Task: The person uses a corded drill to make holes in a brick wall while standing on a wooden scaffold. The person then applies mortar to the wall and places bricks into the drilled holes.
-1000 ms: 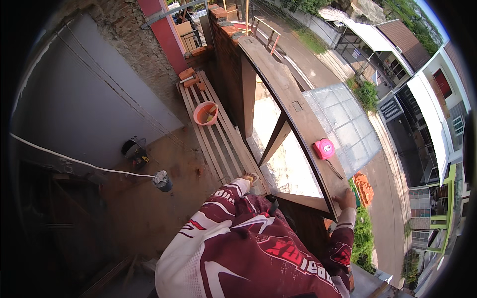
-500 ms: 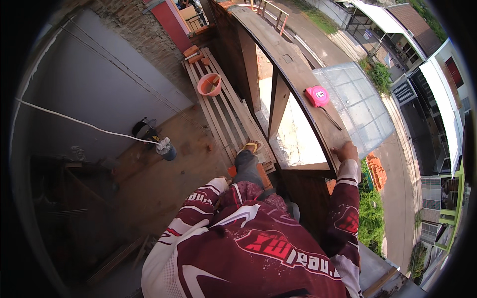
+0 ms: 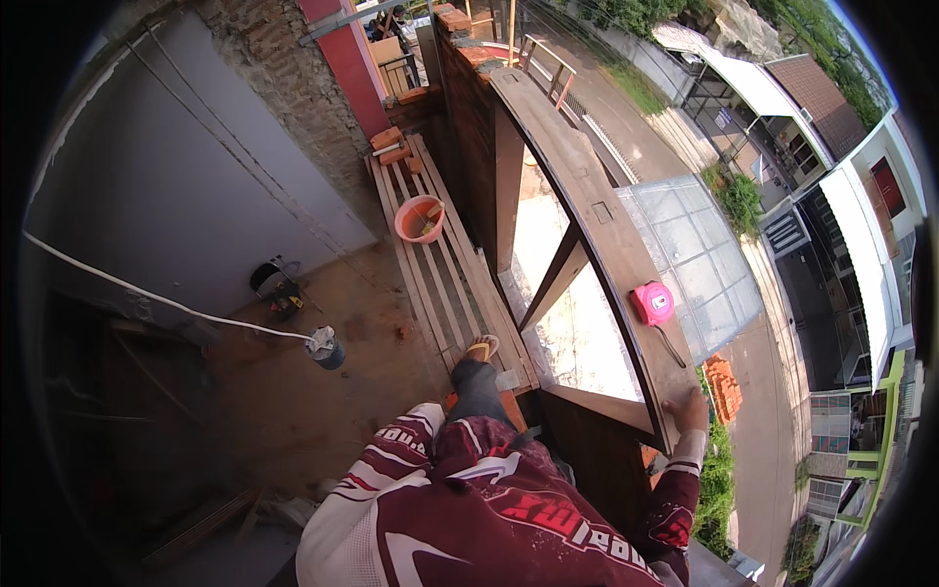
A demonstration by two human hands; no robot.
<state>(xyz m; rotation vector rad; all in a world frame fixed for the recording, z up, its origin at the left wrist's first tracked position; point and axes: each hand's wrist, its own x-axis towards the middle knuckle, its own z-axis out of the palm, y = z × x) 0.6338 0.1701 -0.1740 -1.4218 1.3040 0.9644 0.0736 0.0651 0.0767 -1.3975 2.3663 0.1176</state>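
Observation:
My right hand (image 3: 688, 409) is at the near end of a long wooden window frame (image 3: 641, 256), its thumb on the top face and its fingers bent around the outer edge. A pink tape measure (image 3: 652, 303) with a dark wrist strap lies on the same top face, a little beyond the hand and apart from it. My left arm (image 3: 399, 440) is bent beside my thigh; the sleeve's end shows, but the left hand itself is hidden.
My sandalled foot (image 3: 480, 348) stands on a slatted plank platform (image 3: 458, 266). An orange bucket (image 3: 420, 219) and loose bricks (image 3: 389, 147) sit farther along it. A bluish bucket (image 3: 328, 352) hangs by a white rope (image 3: 176, 305) over a lower floor. A street (image 3: 768, 421) lies below, right.
The view has shifted, so the frame, tape measure and right hand appear lower. My right hand stays at the frame's end, and the tape measure keeps its place on the wood.

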